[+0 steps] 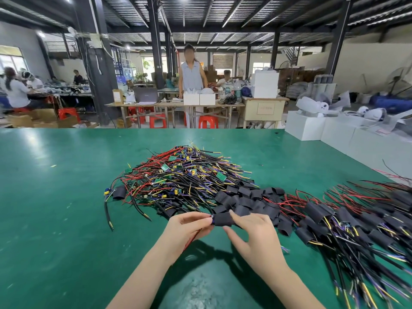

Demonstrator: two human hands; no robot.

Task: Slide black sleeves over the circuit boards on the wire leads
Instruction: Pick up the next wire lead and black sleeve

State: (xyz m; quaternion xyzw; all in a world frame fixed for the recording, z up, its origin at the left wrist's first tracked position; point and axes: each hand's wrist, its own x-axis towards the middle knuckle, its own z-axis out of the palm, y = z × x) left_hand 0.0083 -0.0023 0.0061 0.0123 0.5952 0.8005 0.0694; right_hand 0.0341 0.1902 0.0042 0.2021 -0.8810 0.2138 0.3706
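Black sleeve [223, 219] sits between your two hands just above the green table [55, 197], near its front middle, lying roughly level with its left end at your left fingertips. Your left hand [189, 226] pinches the wire lead at that end, fingers curled round it, and a red wire [192, 238] trails down from under the palm. Your right hand [252, 233] holds the sleeve from the right, its forefinger laid across the top and thumb below; whether a circuit board is already inside cannot be told. Right behind your hands lies a heap of loose black sleeves [247, 199], too many and too overlapped to count. Behind that, a big tangle of unsleeved wire leads [178, 177] spreads across the table, with about six small green circuit boards [221, 176] showing on top. One stray sleeve [119, 192] lies at the tangle's left edge. To your right, a pile of sleeved leads [347, 221] fans toward the table's edge, blurred. Beyond the table stand white boxes [312, 126], red stools [208, 122], and one standing person [192, 79] facing you.
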